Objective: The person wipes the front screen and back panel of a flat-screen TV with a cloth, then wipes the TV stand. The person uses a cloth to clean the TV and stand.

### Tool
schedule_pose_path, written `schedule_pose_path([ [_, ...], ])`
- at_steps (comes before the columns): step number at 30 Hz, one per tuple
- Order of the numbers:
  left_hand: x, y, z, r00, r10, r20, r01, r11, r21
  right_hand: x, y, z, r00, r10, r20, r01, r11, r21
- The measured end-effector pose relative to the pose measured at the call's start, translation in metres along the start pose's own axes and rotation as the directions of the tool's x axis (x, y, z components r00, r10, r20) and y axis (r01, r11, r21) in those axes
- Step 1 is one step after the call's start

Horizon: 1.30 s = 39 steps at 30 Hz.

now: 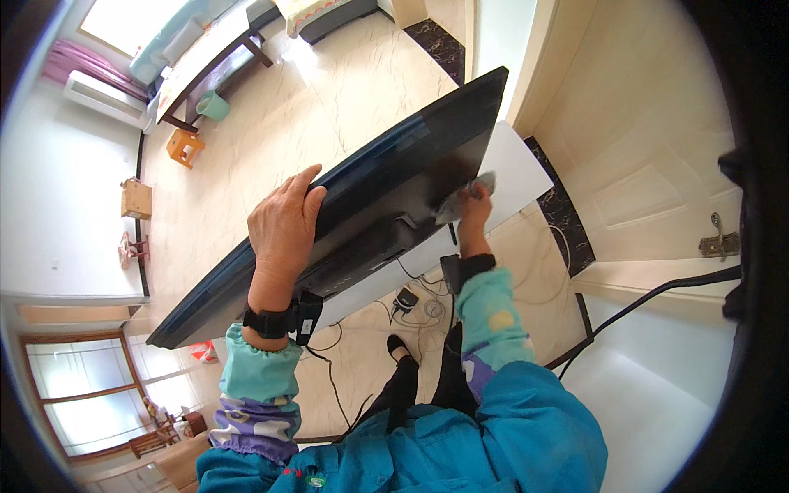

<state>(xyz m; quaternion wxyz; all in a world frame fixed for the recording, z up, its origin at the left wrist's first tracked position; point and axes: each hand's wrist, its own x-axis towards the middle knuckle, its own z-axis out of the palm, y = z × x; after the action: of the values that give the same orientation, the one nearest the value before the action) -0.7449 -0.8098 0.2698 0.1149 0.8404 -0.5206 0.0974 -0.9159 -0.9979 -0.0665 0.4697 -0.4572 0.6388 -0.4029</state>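
Observation:
A large black flat-panel television stands tilted across the view above a white stand top, its back towards me. My left hand grips its upper edge, with the thumb on the near side and the fingers over the top. In my right hand is a thin greyish cloth, held against the lower back of the television near its right end. The far side of the television and the fingertips of my left hand are hidden.
Cables and a small black box lie on the tiled floor by my feet. A door with a metal handle is at the right. Farther off are a long table, a green bin, an orange stool and a cardboard box.

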Motion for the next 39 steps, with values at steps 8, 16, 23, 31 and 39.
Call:
schedule_pose_path([
  [8,0.0,0.0,0.0,1.0,-0.005,0.015,0.005,1.0,-0.007,-0.054,-0.106,-0.026,0.814,-0.54,-0.213,0.569,0.814,0.114],
  [16,-0.001,-0.001,0.001,1.0,-0.001,0.016,0.001,1.0,0.007,-0.023,0.069,0.036,0.938,0.085,0.335,0.039,0.937,-0.347],
  [23,-0.001,0.0,-0.003,0.999,0.035,0.004,-0.035,0.998,-0.044,-0.038,-0.113,-0.035,0.934,-0.348,-0.076,0.356,0.899,0.255],
  [31,0.0,0.002,-0.006,0.998,-0.008,0.061,0.011,0.999,-0.036,-0.016,-0.16,-0.044,0.725,-0.674,-0.141,0.675,0.736,-0.053],
  [39,0.0,0.0,-0.006,0.997,-0.025,0.077,0.028,0.999,-0.047,-0.014,-0.023,-0.012,0.985,0.017,0.174,0.033,0.959,-0.28],
])
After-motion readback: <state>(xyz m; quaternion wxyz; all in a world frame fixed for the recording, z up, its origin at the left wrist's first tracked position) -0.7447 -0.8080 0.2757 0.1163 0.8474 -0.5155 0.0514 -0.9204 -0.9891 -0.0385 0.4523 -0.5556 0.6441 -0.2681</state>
